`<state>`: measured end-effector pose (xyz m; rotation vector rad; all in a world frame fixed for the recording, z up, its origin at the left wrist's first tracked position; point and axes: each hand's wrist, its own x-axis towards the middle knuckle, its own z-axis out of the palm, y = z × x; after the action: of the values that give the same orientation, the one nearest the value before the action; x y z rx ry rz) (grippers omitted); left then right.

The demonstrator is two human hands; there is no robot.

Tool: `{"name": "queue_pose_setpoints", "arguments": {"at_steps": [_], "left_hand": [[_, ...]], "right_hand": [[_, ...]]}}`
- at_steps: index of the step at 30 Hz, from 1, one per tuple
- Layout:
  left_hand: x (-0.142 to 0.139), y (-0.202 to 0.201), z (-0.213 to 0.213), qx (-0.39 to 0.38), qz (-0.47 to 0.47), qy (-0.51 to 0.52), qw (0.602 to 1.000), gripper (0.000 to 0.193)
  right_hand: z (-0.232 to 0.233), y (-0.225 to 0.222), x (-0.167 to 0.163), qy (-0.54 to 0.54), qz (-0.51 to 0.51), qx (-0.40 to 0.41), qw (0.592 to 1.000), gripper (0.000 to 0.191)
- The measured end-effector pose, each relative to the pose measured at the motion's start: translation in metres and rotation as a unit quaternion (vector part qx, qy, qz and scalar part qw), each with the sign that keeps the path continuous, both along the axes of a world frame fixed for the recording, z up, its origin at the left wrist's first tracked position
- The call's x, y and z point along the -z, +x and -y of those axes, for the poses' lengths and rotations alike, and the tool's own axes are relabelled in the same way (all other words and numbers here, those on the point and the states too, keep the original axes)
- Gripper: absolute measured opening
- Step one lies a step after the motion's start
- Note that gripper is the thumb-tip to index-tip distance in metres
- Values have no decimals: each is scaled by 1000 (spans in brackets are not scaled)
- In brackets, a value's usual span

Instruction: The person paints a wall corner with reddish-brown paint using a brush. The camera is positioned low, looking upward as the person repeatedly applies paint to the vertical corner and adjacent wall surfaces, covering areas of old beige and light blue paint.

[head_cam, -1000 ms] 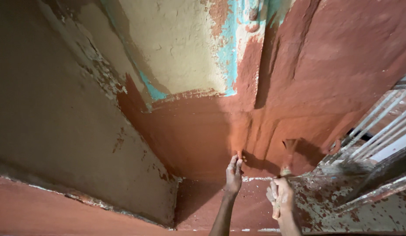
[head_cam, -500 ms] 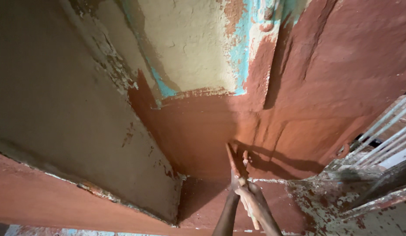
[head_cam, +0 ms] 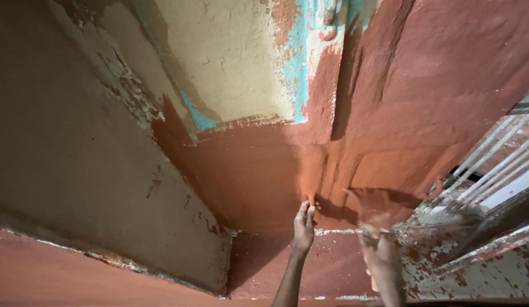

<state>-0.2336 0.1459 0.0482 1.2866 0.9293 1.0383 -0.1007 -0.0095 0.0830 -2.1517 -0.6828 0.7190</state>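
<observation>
My left hand point(head_cam: 303, 225) reaches up to the wall, its fingertips pressed on a vertical ridge of red-brown plaster point(head_cam: 313, 170) near the corner. It holds nothing that I can see. To the right and a little lower, my right hand point(head_cam: 380, 256) grips the handle of a flat scraper point(head_cam: 371, 206). The scraper's wide blade points up, is coated in red-brown paste, and sits close to the wall. Fresh red-brown coating covers the lower and right parts of the wall point(head_cam: 424, 85).
Above the coating, bare cream plaster point(head_cam: 236, 62) with turquoise paint streaks point(head_cam: 296, 68) shows. A dull brown wall point(head_cam: 65, 142) with flaking patches meets it at the left corner. White metal window bars point(head_cam: 492, 165) and a paint-spattered sill point(head_cam: 475, 261) stand at the right.
My hands were together at the ridge half a second ago. The right hand has since drawn the scraper right and down, while the left hand stays with its fingertips on the ridge.
</observation>
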Motion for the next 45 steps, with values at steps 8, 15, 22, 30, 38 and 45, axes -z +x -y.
{"name": "queue_pose_setpoints", "arguments": {"at_steps": [8,15,22,30,38,45], "left_hand": [[10,0,0,12,-9,-2,1000,54],[19,-5,2,28,184,6,983,52],[11,-3,-2,15,21,10,1000,51],[-3,-3,2,14,15,19,1000,50],[18,0,-2,8,47,178,983,47],[22,-6,-2,22,158,20,987,48]], "right_hand": [[-24,-54,-23,32,-19,-62,997,37],[-45,-116,2,258,119,-265,921,31],[-25,-53,-31,-46,-162,-97,981,49],[14,19,-14,134,-82,33,987,48],[-34,-78,7,159,-33,-72,984,32],[-35,-118,24,355,-2,-281,892,29]]}}
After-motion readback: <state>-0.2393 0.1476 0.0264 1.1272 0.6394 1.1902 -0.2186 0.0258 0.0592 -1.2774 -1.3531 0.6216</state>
